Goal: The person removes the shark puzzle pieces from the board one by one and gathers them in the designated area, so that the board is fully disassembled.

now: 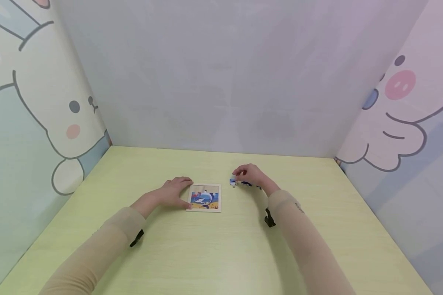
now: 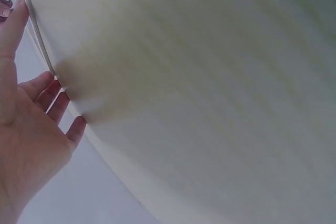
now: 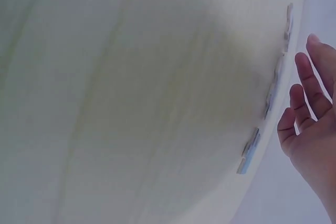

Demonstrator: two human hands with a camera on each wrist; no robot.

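Observation:
A square wooden jigsaw puzzle point(image 1: 204, 210) with a pale frame lies on the table, its picture showing a dolphin over a blue and yellow scene. Bare wood shows in the upper part of its tray. My left hand point(image 1: 171, 192) rests at its left side, thumb on the near corner and fingers by the far corner, spread wide. Beyond the puzzle to the right, my right hand point(image 1: 252, 174) hovers over loose puzzle pieces point(image 1: 233, 182), fingers loosely bent. In the right wrist view, the fingertips sit above the row of pieces point(image 3: 249, 150), with nothing visible between them.
The pale yellow-green table point(image 1: 214, 250) runs back to a plain grey wall point(image 1: 214, 82). Cartoon-printed panels stand at the left point(image 1: 40, 123) and right point(image 1: 402, 123). Dark straps point(image 1: 269, 218) hang below both sleeves.

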